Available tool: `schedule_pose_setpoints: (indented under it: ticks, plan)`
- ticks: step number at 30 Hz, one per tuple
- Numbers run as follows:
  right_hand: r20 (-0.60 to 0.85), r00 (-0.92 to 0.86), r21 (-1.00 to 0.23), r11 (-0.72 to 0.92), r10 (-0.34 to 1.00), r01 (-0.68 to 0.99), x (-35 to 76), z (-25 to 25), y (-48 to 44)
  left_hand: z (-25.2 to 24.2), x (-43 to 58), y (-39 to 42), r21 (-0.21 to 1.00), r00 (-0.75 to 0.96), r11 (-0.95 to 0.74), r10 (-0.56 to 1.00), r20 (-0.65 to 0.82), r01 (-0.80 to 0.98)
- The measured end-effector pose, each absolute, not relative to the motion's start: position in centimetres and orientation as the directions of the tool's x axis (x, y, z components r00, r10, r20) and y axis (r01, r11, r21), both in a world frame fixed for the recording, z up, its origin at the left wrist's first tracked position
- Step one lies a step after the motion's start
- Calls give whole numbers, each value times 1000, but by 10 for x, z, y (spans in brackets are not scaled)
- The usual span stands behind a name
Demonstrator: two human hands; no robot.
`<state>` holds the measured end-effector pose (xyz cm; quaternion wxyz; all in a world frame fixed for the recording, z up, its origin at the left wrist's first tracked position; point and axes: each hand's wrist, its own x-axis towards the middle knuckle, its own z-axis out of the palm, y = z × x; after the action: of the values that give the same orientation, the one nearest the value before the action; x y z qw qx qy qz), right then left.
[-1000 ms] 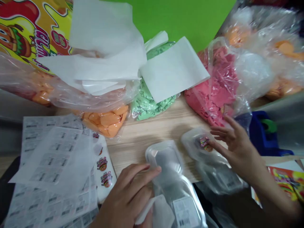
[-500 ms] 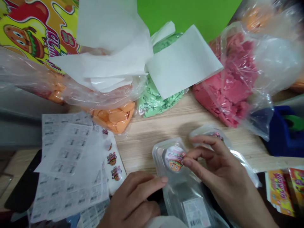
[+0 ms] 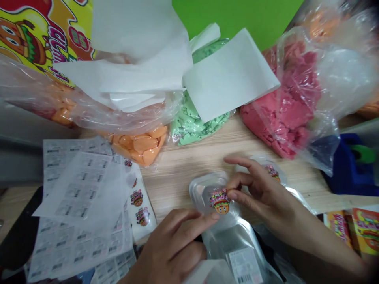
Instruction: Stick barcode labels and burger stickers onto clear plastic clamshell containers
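Observation:
A burger-character sticker (image 3: 220, 202) lies against the lid of a clear plastic clamshell container (image 3: 197, 185). My right hand (image 3: 260, 193) pinches the sticker's right edge between thumb and a finger, another finger raised. From the lower left, my left hand (image 3: 177, 244) reaches its index finger to the sticker's lower edge; its other fingers are bent and partly hidden. A white barcode label (image 3: 245, 265) sits on the container's lower part. Close to the left hand, a piece of white paper (image 3: 210, 273) shows at the bottom edge.
Barcode label sheets (image 3: 85, 221) and a burger sticker sheet (image 3: 143, 213) lie at left. Bags of orange (image 3: 145, 146), green (image 3: 189, 128) and pink pieces (image 3: 287, 110) stand behind. Another stickered container (image 3: 274, 171), a blue tape dispenser (image 3: 345, 165) and printed packets (image 3: 365, 232) are at right.
My left index finger has moved up and right to the sticker's lower edge. The sticker now lies flatter against the lid, with my right fingers still at its edge.

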<state>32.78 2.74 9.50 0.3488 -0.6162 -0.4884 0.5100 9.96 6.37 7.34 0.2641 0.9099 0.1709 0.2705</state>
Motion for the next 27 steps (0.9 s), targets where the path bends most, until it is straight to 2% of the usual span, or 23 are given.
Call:
schedule_pose_setpoints:
  ticks: [3,5,7,9,11,14,18,22,24,27]
  plan:
    - [-247,19,-903,-237,969,358,323,90,27,83,103,66,595,861,-771,444,248,227]
    - [-159,22,-844,-147,987,516,320,87,27,90,106,67,616,872,-722,476,115,313]
    - [-86,36,-709,-86,996,700,317,84,27,95,107,68,639,861,-682,505,57,357]
    - [-57,103,-562,-117,993,819,312,82,24,96,107,68,667,844,-647,535,50,370]
    - [-35,206,-479,-197,978,855,306,82,18,93,105,68,671,794,-597,608,21,439]
    - [-16,243,-452,-224,970,863,294,80,4,85,103,64,635,746,-567,666,-22,525]
    - [-14,245,-490,-220,969,843,286,77,-9,79,103,54,621,772,-584,633,-55,523]
    - [12,311,-619,-238,950,749,280,73,-13,78,105,42,634,729,-561,685,-6,533]
    - [-21,402,-734,-287,916,616,274,73,-12,79,104,40,636,714,-551,700,-1,541]
    - [-179,447,-921,-309,877,237,270,84,-13,85,102,44,662,685,-522,728,17,538]
